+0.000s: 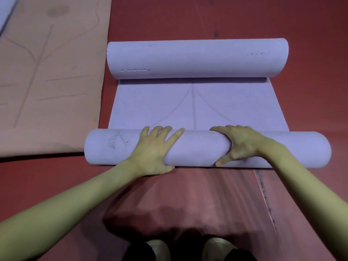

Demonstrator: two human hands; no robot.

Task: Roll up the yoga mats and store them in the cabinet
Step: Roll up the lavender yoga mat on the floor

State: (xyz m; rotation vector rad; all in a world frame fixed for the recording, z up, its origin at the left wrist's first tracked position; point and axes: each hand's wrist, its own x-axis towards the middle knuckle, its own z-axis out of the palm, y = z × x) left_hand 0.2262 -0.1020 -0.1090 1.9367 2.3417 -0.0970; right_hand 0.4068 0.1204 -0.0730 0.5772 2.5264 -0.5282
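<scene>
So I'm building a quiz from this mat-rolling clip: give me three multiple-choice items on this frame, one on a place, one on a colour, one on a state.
1. Where does the tan mat lie?
A. left of the purple mat
B. right of the purple mat
C. on top of the purple mat

2. What colour is the floor?
A. green
B. red
C. white

3. How is the purple mat now?
A. fully flat
B. fully rolled into one tube
C. rolled at both ends, flat between

Answers:
1 A: the tan mat fills the upper left, beside the purple one.
2 B: red shows all around the mats.
3 C: the near roll sits under the left hand and right hand, and the far roll lies beyond a flat stretch.
</scene>
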